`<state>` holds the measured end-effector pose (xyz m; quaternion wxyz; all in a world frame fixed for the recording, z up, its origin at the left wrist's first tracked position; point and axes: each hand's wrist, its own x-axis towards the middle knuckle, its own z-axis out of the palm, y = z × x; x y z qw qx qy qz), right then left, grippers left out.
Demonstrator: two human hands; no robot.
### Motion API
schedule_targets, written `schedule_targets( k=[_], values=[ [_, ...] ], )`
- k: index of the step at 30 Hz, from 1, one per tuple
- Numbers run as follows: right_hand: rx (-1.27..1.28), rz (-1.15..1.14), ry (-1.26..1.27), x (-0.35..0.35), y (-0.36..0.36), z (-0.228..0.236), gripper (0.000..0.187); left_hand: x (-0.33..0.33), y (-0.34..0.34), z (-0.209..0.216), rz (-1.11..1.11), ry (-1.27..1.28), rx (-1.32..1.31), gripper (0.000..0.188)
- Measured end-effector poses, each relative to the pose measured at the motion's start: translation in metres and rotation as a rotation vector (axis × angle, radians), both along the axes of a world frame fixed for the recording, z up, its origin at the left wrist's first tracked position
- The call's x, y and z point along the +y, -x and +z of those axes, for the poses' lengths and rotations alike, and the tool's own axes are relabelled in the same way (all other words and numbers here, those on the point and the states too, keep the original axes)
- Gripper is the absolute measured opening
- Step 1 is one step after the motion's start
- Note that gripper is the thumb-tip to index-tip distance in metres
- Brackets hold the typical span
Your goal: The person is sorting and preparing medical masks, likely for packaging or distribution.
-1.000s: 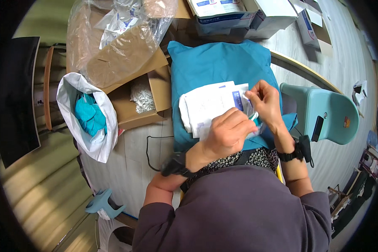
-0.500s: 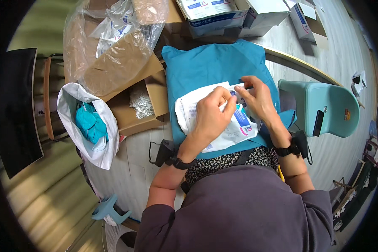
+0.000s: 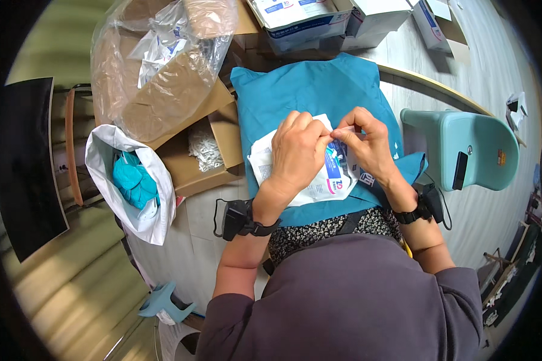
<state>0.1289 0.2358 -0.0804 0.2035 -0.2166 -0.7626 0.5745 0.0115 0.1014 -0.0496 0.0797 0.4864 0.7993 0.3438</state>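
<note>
A white plastic pouch [image 3: 321, 191] with blue and pink print lies on a teal cloth [image 3: 307, 84] across my lap. Something teal shows through the pouch's printed front. My left hand [image 3: 298, 149] is closed on the pouch's upper edge, thumb and forefinger pinched together. From the other side my right hand [image 3: 370, 143] pinches the same edge, its fingertips meeting those of the left. What sits right between the fingertips is too small to make out. Both wrists carry black strapped devices.
To the left stand a white sack [image 3: 153, 224] of teal folded items [image 3: 133, 180] and an open carton [image 3: 208, 179] with white pieces. Behind it is a plastic-lined carton [image 3: 162, 102]. Printed boxes [image 3: 310, 36] stand at the back. A mint-green stool [image 3: 488, 150] is on the right.
My hands have come together, fingertips now meeting at the pouch's upper edge. The pouch has turned a little and shifted slightly. The whole view has tilted slightly.
</note>
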Motion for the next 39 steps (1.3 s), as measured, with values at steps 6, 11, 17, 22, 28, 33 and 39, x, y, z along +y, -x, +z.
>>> schedule_targets(
  k=[6,11,17,22,28,33,39],
  values=[
    [-0.011,-0.057,0.081,-0.013,0.013,0.009,0.014,-0.006,-0.018,-0.012,0.126,-0.182,-0.01,0.01],
    [-0.161,-0.143,0.096,0.004,0.022,-0.009,0.016,-0.013,-0.037,0.01,-0.131,-0.359,0.059,0.014],
    [-0.261,-0.157,-0.104,0.022,0.015,-0.035,0.016,-0.044,-0.045,0.079,-0.224,-0.393,-0.436,0.014],
    [-0.258,-0.075,-0.038,0.027,0.007,-0.026,0.015,-0.041,-0.018,0.083,-0.018,-0.102,-0.237,0.003],
    [-0.183,0.08,-0.156,-0.013,0.01,-0.015,0.019,-0.002,0.039,-0.007,0.23,0.16,-0.033,0.026],
    [-0.086,-0.046,-0.002,-0.023,0.005,-0.029,0.018,0.013,0.043,-0.033,0.142,0.466,0.148,0.026],
    [-0.068,-0.171,0.158,-0.012,0.008,-0.024,0.017,0.005,0.028,-0.017,0.132,0.021,-0.282,0.017]
  ],
)
